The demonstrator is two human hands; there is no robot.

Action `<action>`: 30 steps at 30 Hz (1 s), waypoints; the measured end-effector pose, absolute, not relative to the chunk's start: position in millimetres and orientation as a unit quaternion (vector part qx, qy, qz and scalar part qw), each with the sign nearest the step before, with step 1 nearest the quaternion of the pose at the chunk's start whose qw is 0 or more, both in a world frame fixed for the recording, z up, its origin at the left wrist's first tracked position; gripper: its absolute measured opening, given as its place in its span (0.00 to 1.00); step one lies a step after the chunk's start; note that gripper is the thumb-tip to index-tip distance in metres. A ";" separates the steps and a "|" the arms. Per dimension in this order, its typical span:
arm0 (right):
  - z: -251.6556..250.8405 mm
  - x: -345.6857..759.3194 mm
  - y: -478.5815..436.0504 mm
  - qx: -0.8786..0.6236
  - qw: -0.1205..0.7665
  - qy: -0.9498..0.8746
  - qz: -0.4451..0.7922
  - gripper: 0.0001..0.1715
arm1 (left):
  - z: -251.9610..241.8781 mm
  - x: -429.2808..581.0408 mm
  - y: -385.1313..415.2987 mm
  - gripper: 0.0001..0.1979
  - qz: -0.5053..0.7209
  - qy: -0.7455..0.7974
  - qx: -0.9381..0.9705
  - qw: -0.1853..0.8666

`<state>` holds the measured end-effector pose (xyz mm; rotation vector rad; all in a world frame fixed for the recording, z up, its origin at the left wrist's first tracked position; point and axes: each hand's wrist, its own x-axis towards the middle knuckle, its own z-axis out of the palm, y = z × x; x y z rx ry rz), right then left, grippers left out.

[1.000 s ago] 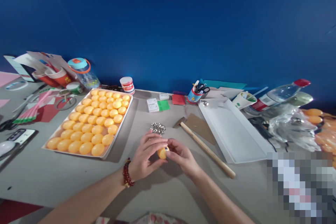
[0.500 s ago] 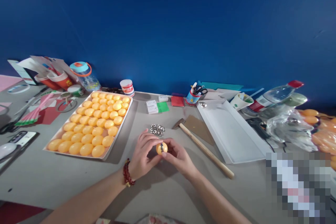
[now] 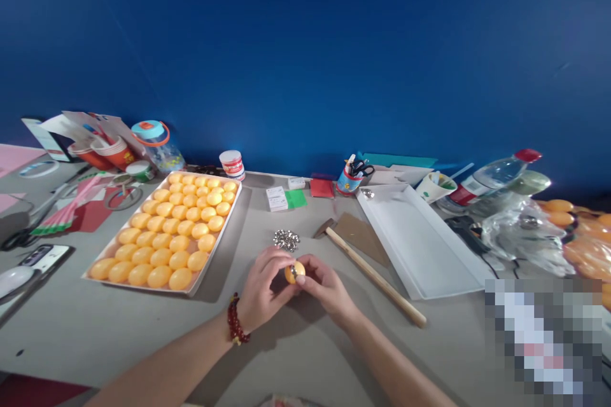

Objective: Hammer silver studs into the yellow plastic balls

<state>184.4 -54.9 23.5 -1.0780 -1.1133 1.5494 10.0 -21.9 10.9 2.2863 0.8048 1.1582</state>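
An orange ball (image 3: 294, 273) with a dark, shiny strip across it is held between both hands at the lower middle. My left hand (image 3: 268, 286), with a red bead bracelet (image 3: 235, 319) at the wrist, pinches the ball from the left. On the other side, my right hand (image 3: 328, 286) grips it with thumb and fingers. Just beyond the hands lies a small pile of silver metal pieces (image 3: 286, 240). A shallow box (image 3: 195, 286) to the left holds rows of similar orange balls.
Right of the hands lies a wooden-handled hammer (image 3: 377, 276), beside a brown sheet (image 3: 361, 236) and a white tray (image 3: 424, 245). Small white boxes (image 3: 277, 199), a red square (image 3: 322, 188) and a pen cup (image 3: 348, 180) stand farther back. Bottles (image 3: 496, 177) are at the right.
The ball has turned slightly between the fingers, and its strip now shows at a different angle. The camera view has shifted a little.
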 end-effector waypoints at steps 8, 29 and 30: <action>19.3 182.3 -57.1 -0.426 0.448 -0.433 0.656 0.21 | 6.9 11.9 -22.7 0.14 0.429 0.319 0.817 0.218; 26.1 191.1 -57.7 -0.358 0.454 -0.383 0.721 0.24 | 11.3 7.1 -20.0 0.20 0.404 0.231 0.839 0.282; 25.4 190.8 -57.9 -0.356 0.453 -0.383 0.722 0.24 | 11.5 7.3 -20.3 0.20 0.406 0.231 0.837 0.284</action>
